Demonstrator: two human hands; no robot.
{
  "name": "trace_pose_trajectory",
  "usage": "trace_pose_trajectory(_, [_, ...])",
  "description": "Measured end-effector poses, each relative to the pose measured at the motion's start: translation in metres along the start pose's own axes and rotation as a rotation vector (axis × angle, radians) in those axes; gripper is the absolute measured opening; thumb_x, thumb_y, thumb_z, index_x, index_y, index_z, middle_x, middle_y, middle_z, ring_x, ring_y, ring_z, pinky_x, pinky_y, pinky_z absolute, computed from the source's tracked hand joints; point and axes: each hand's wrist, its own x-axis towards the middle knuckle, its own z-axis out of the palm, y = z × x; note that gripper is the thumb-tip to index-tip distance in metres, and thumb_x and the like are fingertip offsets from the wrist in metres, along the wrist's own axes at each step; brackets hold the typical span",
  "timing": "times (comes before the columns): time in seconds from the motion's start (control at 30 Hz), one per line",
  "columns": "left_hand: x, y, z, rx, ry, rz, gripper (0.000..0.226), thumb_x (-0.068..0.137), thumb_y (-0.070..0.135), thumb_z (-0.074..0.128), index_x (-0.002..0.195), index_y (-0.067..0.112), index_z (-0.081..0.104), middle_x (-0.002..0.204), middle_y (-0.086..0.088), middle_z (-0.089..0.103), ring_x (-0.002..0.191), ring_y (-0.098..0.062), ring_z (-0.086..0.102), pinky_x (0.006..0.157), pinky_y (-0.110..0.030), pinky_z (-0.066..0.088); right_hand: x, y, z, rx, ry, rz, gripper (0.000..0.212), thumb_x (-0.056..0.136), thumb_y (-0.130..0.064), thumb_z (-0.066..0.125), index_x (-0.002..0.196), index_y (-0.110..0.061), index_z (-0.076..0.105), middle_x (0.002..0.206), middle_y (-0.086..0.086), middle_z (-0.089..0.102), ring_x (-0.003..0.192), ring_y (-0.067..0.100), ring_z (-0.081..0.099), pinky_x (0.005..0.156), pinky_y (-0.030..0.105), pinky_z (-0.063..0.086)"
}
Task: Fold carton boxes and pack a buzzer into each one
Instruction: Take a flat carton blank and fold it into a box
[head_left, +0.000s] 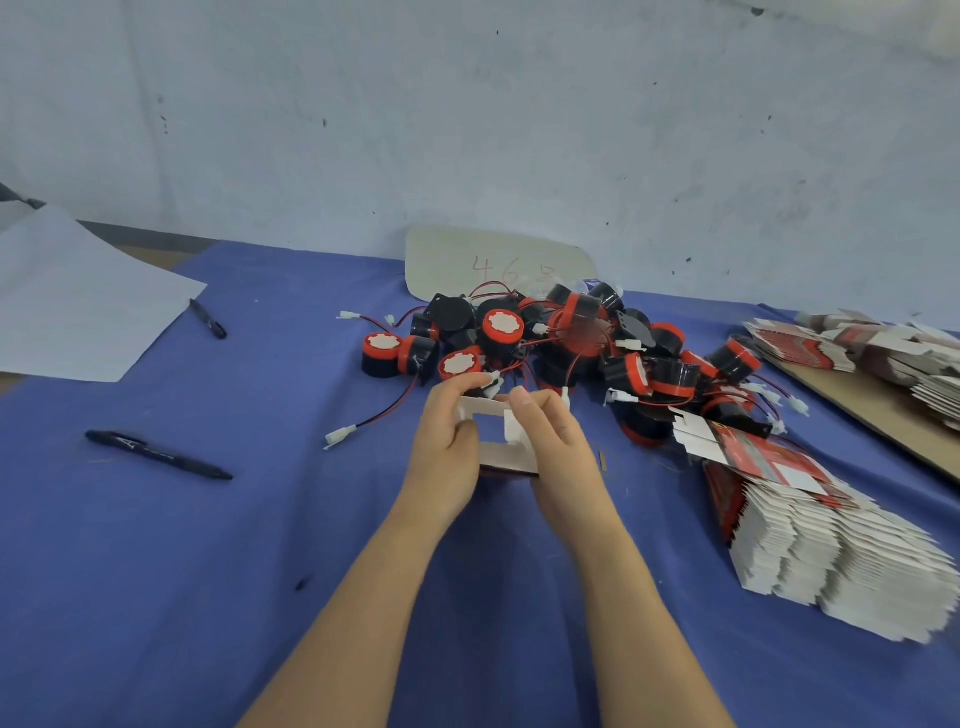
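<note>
Head view: hands (445, 441) (551, 442) around carton box (506, 458)

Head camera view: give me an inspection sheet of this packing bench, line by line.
Surface: blue cloth covering the table.
Job's things: half-folded carton box in hand; buzzers piled behind it; flat cartons stacked at right.
Clutter: two pens and a paper sheet at left.
Grippers: left hand and right hand both grip the carton box.
Cables: red-black leads with white plugs trail from the pile.
Surroundings: scuffed pale wall; card with handwritten figures against it.
</note>
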Motion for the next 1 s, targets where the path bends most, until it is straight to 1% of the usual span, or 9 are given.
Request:
trace_pose_trajectory(0.1, [0.0, 0.006, -0.004, -0.191, 0.007, -0.032, 0.047, 0.09, 0.003, 0.033, 0.121, 0.025, 0.06, 0.129, 0.013, 0.058, 0.118, 0.002, 0.051, 0.094, -0.013, 0.045, 0.0, 0.002, -0.005, -0.051, -0.047, 0.006, 0.012, 0.086, -0.023, 0.063, 0.097, -0.026, 0.059, 0.096, -0.008, 0.062, 0.088, 0.011, 0.059, 0.073, 0.02, 0.049])
trace_pose_trajectory(0.2, [0.001, 0.009, -0.007, -0.348, 0.038, -0.054, 0.046, 0.084, 0.023, 0.035, 0.121, 0.023, 0.061, 0.123, 0.01, 0.065, 0.115, 0.0, 0.057, 0.095, -0.02, 0.047, 0.0, 0.003, -0.008, -0.131, -0.049, -0.033, 0.033, 0.091, -0.008, 0.06, 0.11, -0.035, 0.059, 0.106, -0.018, 0.062, 0.092, -0.003, 0.061, 0.074, 0.013, 0.05])
trace_pose_trajectory(0.3, [-0.001, 0.011, -0.004, -0.342, 0.052, -0.047, 0.04, 0.097, 0.018, 0.031, 0.119, 0.014, 0.064, 0.128, 0.006, 0.062, 0.121, -0.004, 0.053, 0.104, -0.026, 0.041, -0.001, 0.002, -0.009, -0.246, -0.04, -0.058, 0.029, 0.092, -0.01, 0.06, 0.111, -0.032, 0.058, 0.1, -0.02, 0.062, 0.083, -0.01, 0.059, 0.069, 0.01, 0.048])
trace_pose_trajectory(0.43, [-0.003, 0.014, 0.001, -0.327, 0.06, -0.025, 0.039, 0.099, 0.012, 0.03, 0.115, 0.015, 0.066, 0.127, 0.005, 0.062, 0.116, -0.001, 0.056, 0.094, -0.015, 0.045, -0.001, 0.002, -0.006, -0.347, 0.027, -0.106, 0.028, 0.092, -0.009, 0.057, 0.103, -0.035, 0.056, 0.094, -0.023, 0.06, 0.083, -0.012, 0.055, 0.068, 0.008, 0.046])
trace_pose_trajectory(0.6, [-0.002, 0.01, 0.001, -0.276, 0.098, 0.014, 0.037, 0.102, 0.013, 0.028, 0.121, 0.017, 0.06, 0.127, 0.013, 0.059, 0.117, 0.01, 0.05, 0.095, -0.008, 0.038, -0.002, -0.001, -0.002, -0.228, 0.032, -0.085, 0.016, 0.093, -0.018, 0.058, 0.105, -0.027, 0.063, 0.093, -0.022, 0.064, 0.086, -0.004, 0.059, 0.08, 0.022, 0.052])
trace_pose_trajectory(0.67, [-0.003, 0.007, 0.004, -0.193, 0.125, 0.035, 0.033, 0.105, 0.017, 0.026, 0.125, 0.03, 0.05, 0.136, 0.02, 0.046, 0.122, 0.016, 0.039, 0.094, -0.001, 0.031, -0.002, -0.002, 0.002, -0.19, 0.09, -0.11, 0.01, 0.094, -0.024, 0.058, 0.097, -0.025, 0.066, 0.087, -0.021, 0.065, 0.08, -0.004, 0.057, 0.075, 0.019, 0.05])
trace_pose_trajectory(0.77, [-0.001, 0.001, 0.008, -0.059, 0.168, -0.008, 0.031, 0.105, 0.03, 0.024, 0.132, 0.038, 0.037, 0.153, 0.014, 0.024, 0.141, 0.002, 0.019, 0.113, -0.016, 0.018, -0.002, -0.003, 0.005, -0.227, 0.168, -0.184, 0.007, 0.092, -0.024, 0.061, 0.092, -0.028, 0.067, 0.094, -0.018, 0.066, 0.086, -0.005, 0.057, 0.075, 0.014, 0.047])
trace_pose_trajectory(0.83, [0.001, 0.001, 0.006, -0.08, 0.172, -0.091, 0.036, 0.104, 0.035, 0.024, 0.137, 0.034, 0.039, 0.151, 0.014, 0.029, 0.136, 0.002, 0.027, 0.114, -0.024, 0.021, -0.002, -0.001, 0.007, -0.329, 0.121, -0.189, 0.014, 0.088, -0.024, 0.066, 0.097, -0.034, 0.061, 0.105, -0.015, 0.062, 0.096, -0.004, 0.055, 0.081, 0.014, 0.045])
trace_pose_trajectory(1.0, [0.0, 0.007, 0.003, -0.231, 0.123, -0.098, 0.036, 0.104, 0.041, 0.024, 0.116, 0.042, 0.059, 0.124, 0.025, 0.053, 0.118, 0.012, 0.046, 0.107, -0.024, 0.035, -0.004, 0.001, 0.01, -0.393, 0.087, -0.224, 0.028, 0.085, -0.026, 0.071, 0.099, -0.042, 0.053, 0.11, -0.016, 0.058, 0.099, -0.008, 0.052, 0.077, 0.005, 0.041])
